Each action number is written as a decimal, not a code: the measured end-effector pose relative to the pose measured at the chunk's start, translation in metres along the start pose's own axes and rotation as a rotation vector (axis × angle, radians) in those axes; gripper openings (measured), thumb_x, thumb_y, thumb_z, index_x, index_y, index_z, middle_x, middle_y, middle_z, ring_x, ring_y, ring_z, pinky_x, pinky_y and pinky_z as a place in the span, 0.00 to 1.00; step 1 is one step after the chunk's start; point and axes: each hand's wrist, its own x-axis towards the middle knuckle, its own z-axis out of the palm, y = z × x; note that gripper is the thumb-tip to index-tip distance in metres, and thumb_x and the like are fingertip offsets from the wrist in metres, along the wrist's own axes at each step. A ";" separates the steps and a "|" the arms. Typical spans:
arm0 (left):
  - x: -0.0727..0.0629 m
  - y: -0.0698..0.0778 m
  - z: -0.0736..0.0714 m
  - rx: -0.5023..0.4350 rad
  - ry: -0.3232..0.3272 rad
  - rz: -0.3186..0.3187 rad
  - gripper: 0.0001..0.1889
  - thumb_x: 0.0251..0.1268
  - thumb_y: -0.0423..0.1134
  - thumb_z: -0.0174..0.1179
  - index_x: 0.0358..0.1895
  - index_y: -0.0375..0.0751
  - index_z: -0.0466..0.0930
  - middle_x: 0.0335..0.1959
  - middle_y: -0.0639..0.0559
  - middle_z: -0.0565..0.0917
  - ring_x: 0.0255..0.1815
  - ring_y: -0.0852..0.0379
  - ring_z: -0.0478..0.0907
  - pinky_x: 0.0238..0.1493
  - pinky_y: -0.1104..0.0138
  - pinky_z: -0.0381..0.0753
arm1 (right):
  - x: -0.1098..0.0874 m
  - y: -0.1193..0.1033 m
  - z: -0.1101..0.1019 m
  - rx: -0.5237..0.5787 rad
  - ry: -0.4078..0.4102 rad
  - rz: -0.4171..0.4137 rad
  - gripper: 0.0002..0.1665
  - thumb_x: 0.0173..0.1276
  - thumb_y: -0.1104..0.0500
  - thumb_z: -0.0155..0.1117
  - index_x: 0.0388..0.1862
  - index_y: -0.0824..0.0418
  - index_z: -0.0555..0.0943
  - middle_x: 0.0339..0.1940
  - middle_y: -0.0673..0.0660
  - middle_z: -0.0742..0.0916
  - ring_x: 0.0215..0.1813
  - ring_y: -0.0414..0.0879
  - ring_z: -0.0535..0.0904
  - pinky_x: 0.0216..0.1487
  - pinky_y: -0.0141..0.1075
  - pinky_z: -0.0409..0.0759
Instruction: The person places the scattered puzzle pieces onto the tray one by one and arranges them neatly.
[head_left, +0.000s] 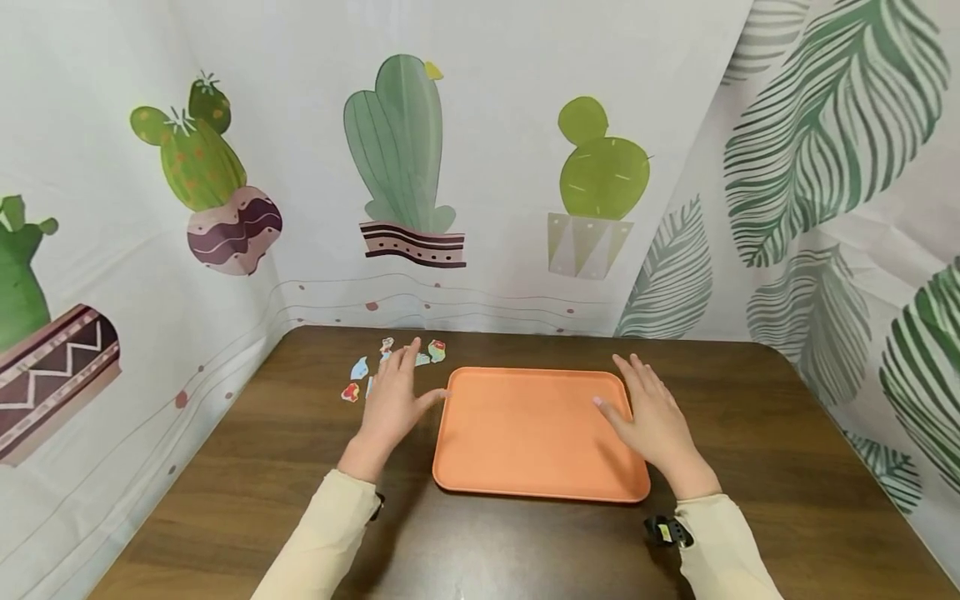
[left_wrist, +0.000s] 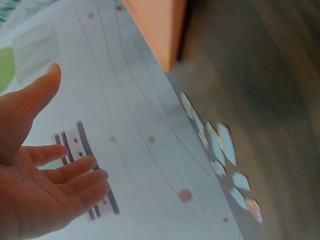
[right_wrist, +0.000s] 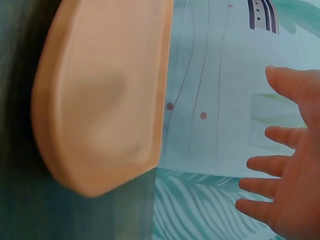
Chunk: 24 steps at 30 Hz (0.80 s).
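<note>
An orange tray [head_left: 536, 433] with a low rim lies on the brown table, its surface bare. My left hand [head_left: 393, 400] hovers at the tray's left side with fingers extended and thumb spread, holding nothing. Over the tray's right edge is my right hand [head_left: 656, 417], fingers straight and apart, also holding nothing. Several small flat coloured pieces lie beyond the left hand, among them a red one [head_left: 350, 392], a pale blue one [head_left: 360, 367] and a green-and-red one [head_left: 437, 350]. The left hand partly hides some of them in the head view.
The dark wooden table [head_left: 750, 433] reaches back to a hanging cloth [head_left: 502, 167] printed with cacti and leaves. Dark bands show at both wrists, the right wristband [head_left: 667, 531] more plainly.
</note>
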 end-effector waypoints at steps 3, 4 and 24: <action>0.003 -0.012 -0.005 -0.028 -0.020 -0.055 0.47 0.52 0.48 0.73 0.72 0.34 0.57 0.63 0.30 0.68 0.63 0.32 0.65 0.58 0.41 0.71 | -0.001 0.008 -0.002 0.063 -0.034 0.015 0.46 0.69 0.44 0.60 0.76 0.63 0.54 0.75 0.72 0.57 0.72 0.71 0.54 0.64 0.69 0.59; 0.004 -0.016 -0.006 -0.041 -0.022 -0.069 0.46 0.53 0.47 0.72 0.72 0.33 0.58 0.62 0.29 0.68 0.62 0.32 0.65 0.58 0.41 0.71 | -0.001 0.010 -0.002 0.087 -0.049 0.020 0.46 0.70 0.43 0.59 0.77 0.62 0.53 0.75 0.71 0.56 0.72 0.71 0.54 0.63 0.70 0.60; 0.013 -0.078 0.006 -0.233 -0.093 -0.313 0.31 0.60 0.35 0.66 0.62 0.20 0.66 0.47 0.27 0.79 0.51 0.32 0.76 0.52 0.47 0.77 | 0.000 0.045 -0.005 0.489 -0.182 0.106 0.44 0.75 0.53 0.55 0.75 0.73 0.46 0.71 0.77 0.59 0.70 0.72 0.58 0.65 0.61 0.64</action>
